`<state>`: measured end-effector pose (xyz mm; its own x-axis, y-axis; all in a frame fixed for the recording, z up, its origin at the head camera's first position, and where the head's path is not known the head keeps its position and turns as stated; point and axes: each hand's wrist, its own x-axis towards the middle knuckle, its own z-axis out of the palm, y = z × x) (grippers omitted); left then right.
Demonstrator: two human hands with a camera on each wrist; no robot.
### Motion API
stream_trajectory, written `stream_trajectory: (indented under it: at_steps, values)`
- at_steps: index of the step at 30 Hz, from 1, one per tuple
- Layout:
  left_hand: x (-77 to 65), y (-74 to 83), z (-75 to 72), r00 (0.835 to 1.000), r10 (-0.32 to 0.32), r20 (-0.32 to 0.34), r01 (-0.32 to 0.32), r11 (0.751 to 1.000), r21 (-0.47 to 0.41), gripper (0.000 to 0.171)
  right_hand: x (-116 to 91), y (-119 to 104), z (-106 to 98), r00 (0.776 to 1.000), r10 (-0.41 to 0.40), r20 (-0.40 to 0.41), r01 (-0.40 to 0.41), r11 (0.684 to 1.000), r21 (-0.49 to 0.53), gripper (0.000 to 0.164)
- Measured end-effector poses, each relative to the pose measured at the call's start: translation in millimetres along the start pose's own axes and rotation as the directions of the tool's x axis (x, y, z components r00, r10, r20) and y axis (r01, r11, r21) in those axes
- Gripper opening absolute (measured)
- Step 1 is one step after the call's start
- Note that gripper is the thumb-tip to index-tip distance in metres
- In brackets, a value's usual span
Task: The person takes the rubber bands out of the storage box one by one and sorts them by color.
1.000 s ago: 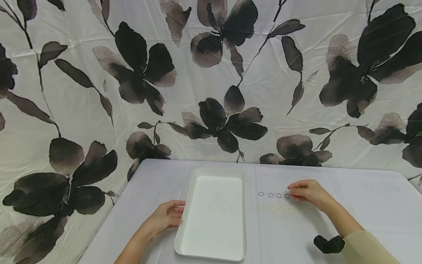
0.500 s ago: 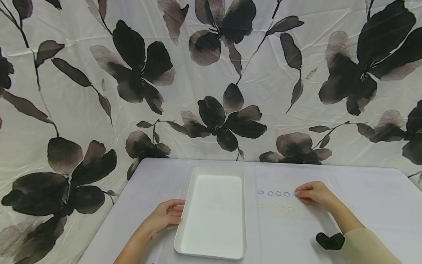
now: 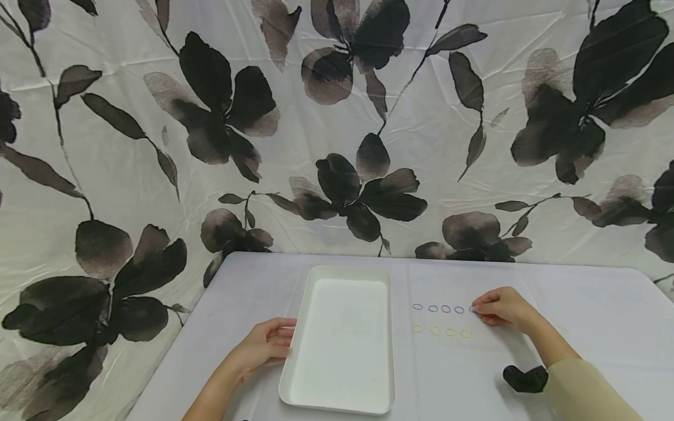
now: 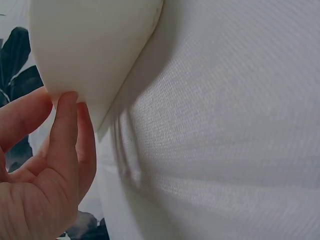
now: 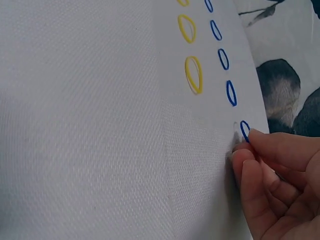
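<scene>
My right hand pinches a thin blue rubber band between thumb and fingertips, low over the white cloth at the right end of a row of blue bands. Beside it in that row lies another blue rubber band. A second row, of yellow rubber bands, runs nearer the body, with a yellow rubber band at its right end. My left hand touches the left side of a white rectangular tray. In the left wrist view, its fingertips rest against the tray's outer wall.
White cloth covers the table, whose far edge meets a curtain printed with dark flowers. A black object sits by the right sleeve. The tray stands between the left hand and the rows of bands.
My right hand has moved slightly right from the fourth blue band to the row's end, bringing a blue rubber band down in line. The left hand and tray have stayed in place.
</scene>
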<state>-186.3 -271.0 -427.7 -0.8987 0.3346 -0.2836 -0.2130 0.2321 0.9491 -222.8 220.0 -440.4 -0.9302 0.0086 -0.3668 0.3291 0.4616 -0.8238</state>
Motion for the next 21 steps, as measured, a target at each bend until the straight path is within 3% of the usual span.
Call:
stream_trajectory:
  at_steps: [11, 17, 19, 21]
  values:
    - [-1.1, -1.8, -0.5, 1.000, -0.004, 0.028, 0.004, 1.000, -0.003, 0.061, -6, 2, -6, 1.000, 0.009, 0.018, -0.009, 1.000, 0.004, 0.025]
    - [2.0, -5.9, -4.8, 0.997, 0.010, 0.074, -0.007, 0.999, -0.038, 0.063, -13, 4, -23, 0.998, -0.053, 0.042, 0.054, 0.998, -0.033, 0.036]
    - [2.9, -9.6, -7.0, 0.995, 0.037, 0.092, -0.036, 0.999, -0.012, 0.064, -19, 7, -31, 0.994, -0.082, 0.069, 0.087, 0.993, -0.077, 0.041]
    - [1.3, -13.7, -10.0, 0.991, 0.098, 0.089, -0.105, 0.991, 0.082, 0.064, -27, 10, -39, 0.988, -0.141, 0.061, 0.149, 0.975, -0.162, 0.043]
